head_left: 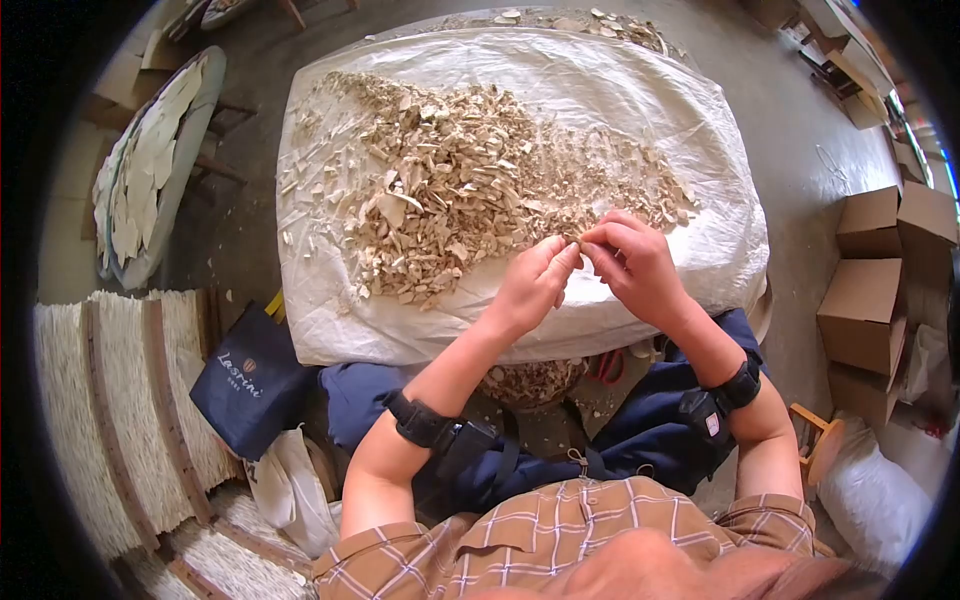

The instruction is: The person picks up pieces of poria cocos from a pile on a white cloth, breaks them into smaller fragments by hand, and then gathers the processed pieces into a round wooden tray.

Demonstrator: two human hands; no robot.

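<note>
My left hand (541, 280) and my right hand (637, 268) meet over the near right part of the cloth-covered table (690, 120). The fingers of both are closed in a pinch, tip to tip. Between them is a small brownish piece (574, 240), mostly hidden by the fingertips; it looks like one of the dry chips, but its kind cannot be made out. Just beyond my hands lies a wide heap of dry beige chips and slices (450, 180). Finer crumbs (610, 170) spread out to its right.
A basket of chips (535, 385) sits below the table edge, with red-handled scissors (607, 367) beside it. A dark blue bag (245, 370) stands at left, near stacked pale sheets (70, 420). Cardboard boxes (860, 310) and a white sack (875, 500) are at right.
</note>
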